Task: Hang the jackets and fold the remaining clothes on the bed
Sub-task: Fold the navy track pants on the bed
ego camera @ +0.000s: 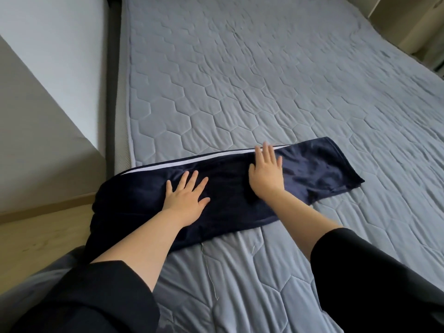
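Navy trousers (pixel 228 186), folded to a long band with a white side stripe (pixel 192 161), lie across the bed (pixel 264 80) at 6 o'clock, one end hanging over its 9 o'clock edge. Left hand (pixel 186 197) and right hand (pixel 265 173) rest flat, fingers spread, apparently smoothing the cloth for the next fold. The grey quilted cover bears hexagon stitching; wooden floor (pixel 36 236) and pale wall (pixel 55 44) lie at 9 o'clock.
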A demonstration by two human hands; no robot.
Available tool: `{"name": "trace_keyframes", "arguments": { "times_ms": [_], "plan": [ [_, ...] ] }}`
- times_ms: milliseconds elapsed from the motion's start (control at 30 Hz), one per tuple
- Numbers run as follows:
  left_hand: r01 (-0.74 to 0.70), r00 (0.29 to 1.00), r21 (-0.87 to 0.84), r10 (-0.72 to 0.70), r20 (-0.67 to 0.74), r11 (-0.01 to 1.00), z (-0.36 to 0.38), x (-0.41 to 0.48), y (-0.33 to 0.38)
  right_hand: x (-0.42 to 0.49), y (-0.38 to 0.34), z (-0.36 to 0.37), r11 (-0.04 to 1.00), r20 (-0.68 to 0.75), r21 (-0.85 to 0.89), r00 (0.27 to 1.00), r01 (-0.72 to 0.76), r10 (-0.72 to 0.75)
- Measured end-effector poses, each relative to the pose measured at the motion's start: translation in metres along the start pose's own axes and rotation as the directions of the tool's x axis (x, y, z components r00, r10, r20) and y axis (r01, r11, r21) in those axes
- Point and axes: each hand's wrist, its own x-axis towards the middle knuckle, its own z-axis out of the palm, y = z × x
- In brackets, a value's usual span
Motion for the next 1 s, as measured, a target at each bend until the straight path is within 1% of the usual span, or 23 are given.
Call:
{"name": "trace_keyframes", "arguments": {
  "times_ms": [33, 67, 133, 233, 300, 333, 367, 400, 433, 467, 500, 600, 633, 667, 733, 767, 800, 833, 900, 933, 967, 1000],
  "plan": [
    [-0.024, 1.000, -0.011, 0.024, -0.011, 1.000, 0.001, -0.001, -0.006, -0.003, -0.014, 0.008, 0.997, 0.069, -0.005, 0.995, 0.075, -0.074],
    [-0.041, 0.999, -0.014, 0.041, -0.024, 0.999, 0.002, -0.003, -0.014, -0.007, -0.021, 0.017, 0.996, 0.137, -0.017, 0.987, 0.090, -0.087],
    [-0.029, 0.999, -0.011, 0.029, -0.038, 1.000, 0.005, -0.007, -0.035, -0.012, -0.021, 0.028, 0.999, 0.220, -0.037, 0.975, -0.023, 0.030],
    [0.039, 0.999, -0.046, -0.040, -0.013, 0.998, 0.003, -0.008, -0.056, -0.007, -0.027, 0.029, 0.982, 0.211, -0.059, 0.959, -0.181, 0.189],
    [0.043, 0.999, -0.076, -0.042, 0.015, 0.996, 0.002, -0.006, -0.058, -0.001, -0.042, 0.023, 0.977, 0.188, -0.054, 0.959, -0.207, 0.214],
    [0.038, 0.999, -0.087, -0.037, 0.020, 0.995, 0.001, -0.005, -0.057, 0.001, -0.050, 0.021, 0.987, 0.152, -0.047, 0.975, -0.153, 0.159],
    [0.034, 0.999, -0.097, -0.033, 0.015, 0.995, 0.002, -0.004, -0.057, 0.001, -0.058, 0.021, 0.998, 0.107, -0.046, 0.994, -0.033, 0.038],
    [0.030, 1.000, -0.107, -0.029, 0.006, 0.994, 0.002, -0.004, -0.057, -0.001, -0.065, 0.022, 0.991, 0.082, -0.055, 0.989, 0.125, -0.120],
    [0.025, 1.000, -0.117, -0.026, -0.004, 0.993, 0.002, -0.004, -0.057, -0.004, -0.071, 0.025, 0.962, 0.083, -0.066, 0.962, 0.266, -0.261],
    [0.021, 1.000, -0.125, -0.023, -0.013, 0.992, 0.001, -0.004, -0.057, -0.006, -0.076, 0.027, 0.934, 0.095, -0.071, 0.935, 0.350, -0.343],
    [0.016, 1.000, -0.132, -0.019, -0.020, 0.991, -0.001, -0.004, -0.057, -0.006, -0.079, 0.029, 0.930, 0.094, -0.073, 0.931, 0.361, -0.354],
    [-0.006, 0.998, -0.154, -0.003, -0.056, 0.988, -0.008, -0.007, -0.057, 0.010, -0.090, 0.024, 0.968, -0.022, -0.094, 0.972, 0.232, -0.235],
    [-0.011, 0.998, -0.156, 0.001, -0.065, 0.988, -0.010, -0.009, -0.056, 0.018, -0.095, 0.018, 0.971, -0.011, -0.117, 0.977, 0.208, -0.211],
    [-0.011, 0.997, -0.155, -0.001, -0.073, 0.988, -0.012, -0.010, -0.057, 0.027, -0.100, 0.013, 0.969, 0.034, -0.142, 0.979, 0.204, -0.202],
    [0.002, 0.996, -0.149, -0.016, -0.092, 0.989, -0.016, -0.013, -0.058, 0.042, -0.109, 0.005, 0.948, 0.126, -0.211, 0.969, 0.237, -0.214],
    [0.010, 0.994, -0.149, -0.026, -0.107, 0.989, -0.017, -0.014, -0.059, 0.047, -0.112, 0.001, 0.939, 0.127, -0.238, 0.966, 0.249, -0.224],
    [0.016, 0.991, -0.153, -0.036, -0.127, 0.988, -0.019, -0.014, -0.060, 0.051, -0.114, -0.003, 0.934, 0.091, -0.254, 0.968, 0.250, -0.234],
    [0.022, 0.988, -0.159, -0.046, -0.149, 0.987, -0.020, -0.014, -0.060, 0.055, -0.114, -0.006, 0.938, 0.025, -0.256, 0.972, 0.234, -0.236],
    [0.041, 0.978, -0.180, -0.077, -0.196, 0.983, -0.021, -0.013, -0.061, 0.057, -0.114, -0.010, 0.961, -0.139, -0.211, 0.968, 0.179, -0.211],
    [0.052, 0.972, -0.188, -0.093, -0.216, 0.981, -0.021, -0.012, -0.061, 0.056, -0.114, -0.009, 0.973, -0.187, -0.173, 0.964, 0.155, -0.187],
    [0.062, 0.968, -0.192, -0.106, -0.228, 0.979, -0.019, -0.013, -0.062, 0.054, -0.116, -0.006, 0.981, -0.193, -0.138, 0.968, 0.137, -0.162],
    [0.073, 0.966, -0.186, -0.116, -0.232, 0.980, -0.016, -0.014, -0.062, 0.050, -0.117, -0.001, 0.986, -0.169, -0.106, 0.975, 0.126, -0.143]
  ]
}}
